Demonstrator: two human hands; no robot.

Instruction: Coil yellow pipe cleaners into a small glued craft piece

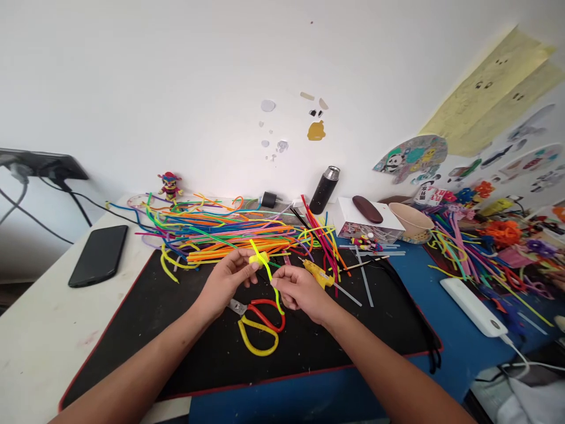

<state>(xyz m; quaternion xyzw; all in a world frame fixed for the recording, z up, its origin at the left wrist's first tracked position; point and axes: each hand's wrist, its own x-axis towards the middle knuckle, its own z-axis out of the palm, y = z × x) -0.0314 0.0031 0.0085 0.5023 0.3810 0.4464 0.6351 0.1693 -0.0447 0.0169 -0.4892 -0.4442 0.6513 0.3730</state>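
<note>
Over the black mat (194, 353), my left hand (232, 274) pinches a yellow pipe cleaner piece (256, 259) that looks wound into a small bundle. A loose yellow-green length (274, 287) runs down from it toward my right hand (298, 288), whose thumb and fingers close on this strand. Below both hands lie scissors (260, 335) with one red and one yellow handle; their blades are partly hidden under my left hand. Just right of my right hand rests a yellow hot glue gun (320, 275) with a clear glue stick in its back.
Many coloured pipe cleaners (212, 229) lie heaped behind my hands. A black thermos (324, 189), a white box (375, 221) and a bowl (410, 221) stand at the back. At left is a phone (97, 256); at right, a white power strip (474, 306) with a cable.
</note>
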